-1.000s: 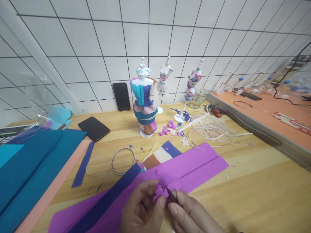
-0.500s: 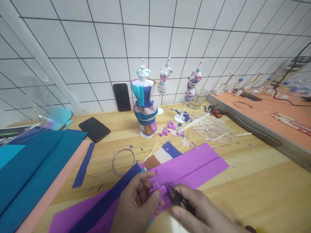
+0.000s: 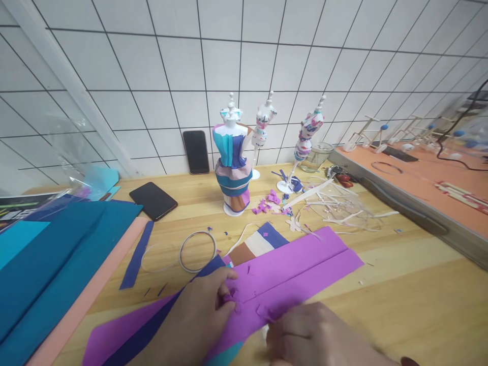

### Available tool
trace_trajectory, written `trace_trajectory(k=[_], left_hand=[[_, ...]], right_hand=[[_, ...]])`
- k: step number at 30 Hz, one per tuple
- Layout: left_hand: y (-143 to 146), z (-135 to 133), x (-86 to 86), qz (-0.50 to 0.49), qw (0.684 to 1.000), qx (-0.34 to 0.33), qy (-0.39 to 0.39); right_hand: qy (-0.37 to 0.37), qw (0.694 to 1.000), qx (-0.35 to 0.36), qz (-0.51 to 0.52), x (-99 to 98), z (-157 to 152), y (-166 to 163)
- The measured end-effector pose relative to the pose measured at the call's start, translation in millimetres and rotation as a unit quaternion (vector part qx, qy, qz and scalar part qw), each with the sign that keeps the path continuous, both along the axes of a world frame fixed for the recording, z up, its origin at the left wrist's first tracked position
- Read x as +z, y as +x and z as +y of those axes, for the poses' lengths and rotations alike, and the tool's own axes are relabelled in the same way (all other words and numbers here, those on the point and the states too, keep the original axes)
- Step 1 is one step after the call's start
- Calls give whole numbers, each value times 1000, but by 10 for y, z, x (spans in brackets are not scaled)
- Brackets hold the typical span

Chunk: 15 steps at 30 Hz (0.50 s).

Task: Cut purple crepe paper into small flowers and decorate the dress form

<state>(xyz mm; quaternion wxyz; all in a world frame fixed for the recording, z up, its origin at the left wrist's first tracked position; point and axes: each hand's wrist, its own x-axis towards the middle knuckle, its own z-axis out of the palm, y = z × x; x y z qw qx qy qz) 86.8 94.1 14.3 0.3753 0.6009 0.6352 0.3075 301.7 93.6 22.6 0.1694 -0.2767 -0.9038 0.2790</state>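
My left hand [image 3: 202,310] is closed in a pinch on a small purple paper flower [image 3: 229,297], mostly covered by the fingers. Beneath it lies a long strip of purple crepe paper [image 3: 301,259] with a crease along its length. My right hand [image 3: 310,333], smeared by motion, is curled with knuckles up over the strip's near edge. A small pale bit [image 3: 265,333] shows by its fingertips; what it grips is hidden. Loose purple scraps [image 3: 263,311] lie between the hands. A dark blue strip [image 3: 152,325] runs under my left forearm.
A dressed mannequin [image 3: 232,168] and two slimmer mannequins [image 3: 263,124] stand at the back. Phones [image 3: 153,201], a metal ring [image 3: 197,251], teal paper [image 3: 72,249], a glass jar [image 3: 316,156] and tangled pale strips [image 3: 339,203] surround the work. An orange-topped tray [image 3: 419,178] borders the right.
The black scissors seen in my right hand are out of sight now. My left hand has shifted left and lower with the flower, and the hands are farther apart. The view has shifted slightly.
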Motion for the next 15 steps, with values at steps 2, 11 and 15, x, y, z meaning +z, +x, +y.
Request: trace_trajectory(k=[2, 11, 15], left_hand=[[4, -9, 10, 25, 999, -22, 9], [8, -37, -30, 87, 994, -32, 50], [-5, -36, -41, 107, 992, -33, 51]], right_hand=[[40, 998, 8, -58, 45, 42, 10], [26, 994, -78, -73, 86, 85, -28], [39, 994, -69, -74, 53, 62, -53]])
